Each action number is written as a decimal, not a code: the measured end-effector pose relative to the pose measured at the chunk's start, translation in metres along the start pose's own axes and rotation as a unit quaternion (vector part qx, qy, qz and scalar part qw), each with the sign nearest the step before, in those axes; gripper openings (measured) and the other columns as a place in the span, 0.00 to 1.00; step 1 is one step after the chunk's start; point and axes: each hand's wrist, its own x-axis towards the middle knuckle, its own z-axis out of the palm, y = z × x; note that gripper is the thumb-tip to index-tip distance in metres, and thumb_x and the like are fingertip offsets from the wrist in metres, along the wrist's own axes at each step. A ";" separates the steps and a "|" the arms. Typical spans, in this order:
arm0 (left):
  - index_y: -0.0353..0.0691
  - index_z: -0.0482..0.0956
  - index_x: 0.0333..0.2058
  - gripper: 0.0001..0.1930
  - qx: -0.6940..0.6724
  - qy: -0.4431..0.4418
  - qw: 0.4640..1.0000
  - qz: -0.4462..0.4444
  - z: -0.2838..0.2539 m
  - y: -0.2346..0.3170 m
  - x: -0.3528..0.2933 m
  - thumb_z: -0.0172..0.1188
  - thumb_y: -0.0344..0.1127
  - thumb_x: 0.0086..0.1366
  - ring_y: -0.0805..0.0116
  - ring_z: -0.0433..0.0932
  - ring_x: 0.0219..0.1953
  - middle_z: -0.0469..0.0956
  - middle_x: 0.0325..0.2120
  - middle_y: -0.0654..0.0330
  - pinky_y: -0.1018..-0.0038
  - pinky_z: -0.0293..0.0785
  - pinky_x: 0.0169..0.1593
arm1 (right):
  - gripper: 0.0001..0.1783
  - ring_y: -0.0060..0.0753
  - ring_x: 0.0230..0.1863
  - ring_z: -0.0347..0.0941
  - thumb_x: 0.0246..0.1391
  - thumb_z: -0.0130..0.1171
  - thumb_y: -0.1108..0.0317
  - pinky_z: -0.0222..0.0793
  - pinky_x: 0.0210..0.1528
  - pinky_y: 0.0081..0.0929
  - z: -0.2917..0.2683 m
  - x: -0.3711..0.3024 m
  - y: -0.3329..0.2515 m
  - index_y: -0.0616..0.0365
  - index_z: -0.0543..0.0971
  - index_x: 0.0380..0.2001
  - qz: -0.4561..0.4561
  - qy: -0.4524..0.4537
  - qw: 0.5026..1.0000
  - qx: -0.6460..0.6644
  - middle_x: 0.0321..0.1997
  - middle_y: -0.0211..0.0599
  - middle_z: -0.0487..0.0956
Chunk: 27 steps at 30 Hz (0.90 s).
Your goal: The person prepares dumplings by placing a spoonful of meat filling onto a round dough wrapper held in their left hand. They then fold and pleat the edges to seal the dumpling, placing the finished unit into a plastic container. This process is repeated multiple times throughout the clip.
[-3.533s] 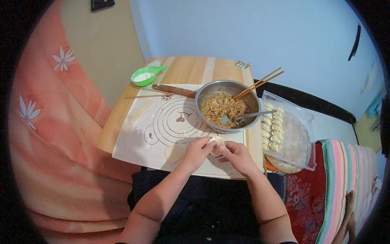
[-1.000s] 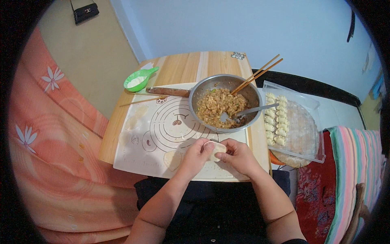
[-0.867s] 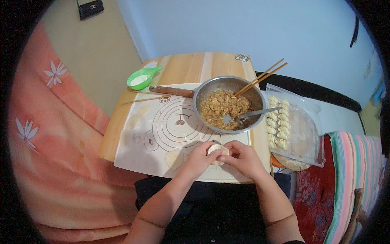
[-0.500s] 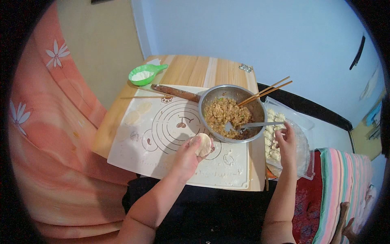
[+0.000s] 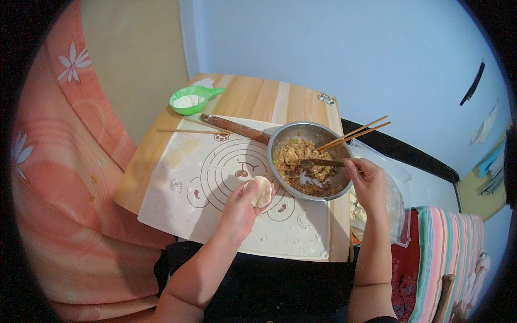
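A round, pale dumpling wrapper (image 5: 262,192) lies in my left hand (image 5: 240,211), whose fingers curl under it with the thumb on its edge, just above the mat. My right hand (image 5: 368,182) pinches the handle end of a spoon (image 5: 326,163) at the right rim of a metal bowl (image 5: 278,133). The spoon reaches into minced filling (image 5: 293,152), which hides part of it. Two wooden chopsticks (image 5: 362,133) lean in the same bowl, pointing out over its right rim.
On the white printed mat (image 5: 161,207) lie flat wrappers (image 5: 173,159) at left, a rolling pin (image 5: 237,128) and a thin stick (image 5: 188,131). A green scoop (image 5: 187,109) of flour stands at the far left. Right of the table, a clear container (image 5: 398,215) holds several dumplings (image 5: 356,209).
My right hand has closed on the spoon's handle and turned the spoon within the filling. The bowl sits slightly more tilted. My left hand still holds the wrapper in nearly the same place.
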 end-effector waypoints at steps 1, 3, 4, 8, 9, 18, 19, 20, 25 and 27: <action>0.36 0.70 0.45 0.15 0.000 0.001 1.000 0.005 -0.001 0.001 0.000 0.48 0.41 0.68 0.67 0.77 0.42 0.77 0.40 0.55 0.72 0.74 0.46 | 0.09 0.42 0.29 0.76 0.53 0.59 0.66 0.70 0.32 0.32 0.006 0.001 -0.008 0.62 0.79 0.31 -0.016 0.014 1.000 0.015 0.27 0.43 0.78; 0.36 0.70 0.45 0.15 -0.002 -0.009 1.000 0.009 0.000 0.000 0.002 0.48 0.41 0.68 0.68 0.77 0.41 0.77 0.40 0.56 0.72 0.74 0.46 | 0.09 0.45 0.29 0.76 0.52 0.59 0.67 0.71 0.32 0.33 0.019 0.006 -0.016 0.63 0.79 0.30 -0.078 0.010 0.997 -0.026 0.28 0.44 0.78; 0.36 0.70 0.45 0.15 -0.005 -0.013 1.000 0.009 0.001 -0.001 0.003 0.48 0.41 0.68 0.68 0.77 0.41 0.77 0.40 0.56 0.73 0.74 0.46 | 0.08 0.47 0.29 0.75 0.51 0.59 0.68 0.71 0.32 0.34 0.026 0.009 -0.018 0.63 0.79 0.29 -0.109 0.010 0.993 -0.046 0.28 0.45 0.78; 0.37 0.71 0.45 0.14 -0.014 -0.025 1.000 0.005 -0.002 -0.002 0.006 0.50 0.40 0.67 0.68 0.76 0.43 0.76 0.41 0.56 0.72 0.74 0.46 | 0.06 0.49 0.31 0.75 0.50 0.57 0.71 0.72 0.35 0.38 0.058 0.015 -0.015 0.61 0.79 0.30 -0.202 -0.038 0.976 -0.072 0.29 0.45 0.77; 0.37 0.71 0.45 0.14 -0.016 -0.029 0.999 0.001 -0.002 -0.002 0.006 0.50 0.40 0.67 0.67 0.76 0.44 0.76 0.41 0.55 0.72 0.74 0.47 | 0.06 0.48 0.33 0.74 0.49 0.57 0.71 0.72 0.36 0.38 0.059 0.015 -0.017 0.60 0.79 0.30 -0.209 -0.062 0.972 -0.090 0.29 0.44 0.77; 0.35 0.71 0.45 0.15 -0.023 -0.012 1.000 0.004 0.002 0.000 0.004 0.49 0.41 0.68 0.67 0.77 0.41 0.77 0.40 0.54 0.73 0.75 0.45 | 0.08 0.45 0.35 0.74 0.48 0.57 0.72 0.72 0.38 0.36 0.049 0.024 0.005 0.59 0.78 0.33 -0.302 -0.021 0.927 -0.221 0.32 0.41 0.77; 0.35 0.70 0.45 0.15 -0.025 -0.014 1.000 0.001 0.003 0.000 0.004 0.49 0.40 0.68 0.67 0.77 0.42 0.76 0.41 0.54 0.73 0.74 0.46 | 0.07 0.45 0.35 0.74 0.48 0.57 0.72 0.72 0.38 0.36 0.045 0.025 0.006 0.59 0.78 0.33 -0.296 -0.011 0.932 -0.209 0.32 0.41 0.77; 0.36 0.70 0.45 0.15 -0.027 -0.013 1.000 0.000 0.002 0.000 0.004 0.49 0.40 0.67 0.66 0.76 0.43 0.75 0.42 0.53 0.72 0.74 0.47 | 0.07 0.45 0.35 0.74 0.48 0.57 0.71 0.72 0.38 0.36 0.042 0.027 0.006 0.59 0.78 0.32 -0.292 -0.003 0.936 -0.195 0.32 0.41 0.77; 0.37 0.71 0.46 0.14 -0.026 -0.012 1.000 -0.004 0.000 0.004 0.001 0.50 0.40 0.67 0.65 0.76 0.44 0.75 0.43 0.53 0.71 0.74 0.47 | 0.06 0.45 0.35 0.74 0.47 0.58 0.73 0.72 0.38 0.36 0.036 0.019 -0.004 0.60 0.77 0.31 -0.263 -0.044 0.953 -0.145 0.32 0.41 0.78; 0.37 0.71 0.46 0.14 -0.024 -0.015 1.000 -0.007 0.000 0.002 0.003 0.50 0.40 0.67 0.65 0.76 0.44 0.75 0.43 0.53 0.71 0.74 0.47 | 0.06 0.45 0.35 0.74 0.46 0.58 0.74 0.72 0.38 0.36 0.043 0.013 0.001 0.60 0.77 0.31 -0.263 -0.092 0.949 -0.145 0.32 0.41 0.78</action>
